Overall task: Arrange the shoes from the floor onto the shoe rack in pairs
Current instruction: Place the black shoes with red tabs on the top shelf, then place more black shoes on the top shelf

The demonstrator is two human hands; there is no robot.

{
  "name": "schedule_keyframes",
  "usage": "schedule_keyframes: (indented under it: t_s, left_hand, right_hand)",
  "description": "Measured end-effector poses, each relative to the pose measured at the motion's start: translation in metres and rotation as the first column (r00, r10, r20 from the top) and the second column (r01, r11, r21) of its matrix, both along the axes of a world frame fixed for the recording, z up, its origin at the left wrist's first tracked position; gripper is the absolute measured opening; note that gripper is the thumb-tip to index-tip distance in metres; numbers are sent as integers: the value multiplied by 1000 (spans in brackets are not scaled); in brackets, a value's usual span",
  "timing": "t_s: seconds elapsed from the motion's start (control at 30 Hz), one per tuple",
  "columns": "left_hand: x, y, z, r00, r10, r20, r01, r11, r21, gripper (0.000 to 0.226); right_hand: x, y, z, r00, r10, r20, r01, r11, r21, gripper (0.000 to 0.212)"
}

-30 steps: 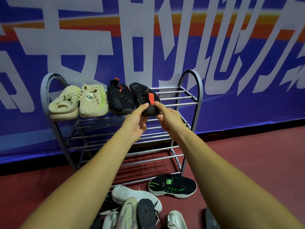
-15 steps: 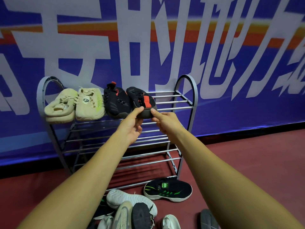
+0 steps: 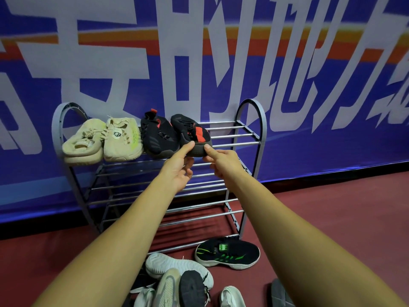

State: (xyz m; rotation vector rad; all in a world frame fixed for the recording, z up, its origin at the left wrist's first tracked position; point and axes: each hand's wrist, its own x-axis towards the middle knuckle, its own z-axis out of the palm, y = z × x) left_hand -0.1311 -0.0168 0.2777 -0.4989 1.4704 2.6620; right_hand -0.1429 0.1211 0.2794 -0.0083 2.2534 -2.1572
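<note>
Footwear of this knit, soft-soled kind should be light and floppy. The black-and-red shoe [image 3: 192, 134] will likely bend at the toe if lifted there, so a hold across the heel collar or midfoot would carry it better, and the rubber rim gives fingers good friction for small nudges. It lies on the top tier of the shoe rack [image 3: 251, 100], tilted, with its toe poking out over the front rail, just beside its mate [image 3: 159, 138], which sits toward the rack's left end.

The left hand [image 3: 177, 171] has its thumb on the toe's left edge and its other fingers curled beneath. The right hand [image 3: 225, 165] does the same on the toe's right edge. I read both as light pinches on the toe, though contact under the sole is hidden.

Counted on the rack's top tier:
- two black-and-red shoes, one pair
- two beige shoes [image 3: 122, 140], one pair, at the left end, with the outer one lying partly on its side

On the red floor [image 3: 332, 218] in front of the rack:
- one black-and-green shoe [image 3: 228, 253], alone near the rack's right foot
- a heap [image 3: 177, 278] of at least six more, white, grey and dark, several sole-up or cut off by the frame, so the exact number cannot be told

Behind the rack hangs a blue banner [image 3: 309, 63] with large white characters.
</note>
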Motion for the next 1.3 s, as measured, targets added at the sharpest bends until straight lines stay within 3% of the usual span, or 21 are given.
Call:
schedule_keyframes:
  t_s: [0.3,0.53,0.7,1.03,1.3]
  left_hand:
    - [0,-11,-8,999,-28,-37,25,996,-87,38]
    - [15,-26,-22,999,-39,-27,31,967,-251,15]
    - [39,-40,-45,994,-107,30,109,892,-438,5]
    - [78,-74,-118,972,-145,187,233,734,-638,10]
    - [98,-61,-180,926,-215,311,375,635,-675,18]
  right_hand:
    - [1,2,0,1000,10,3,-11,992,125,48]
    - [13,4,-12,999,-16,48,6,982,189,41]
    - [27,-13,-47,993,4,120,-34,967,254,29]
    - [45,-12,-164,945,42,324,-211,836,506,40]
    - [60,-3,-227,870,44,492,-404,634,659,34]
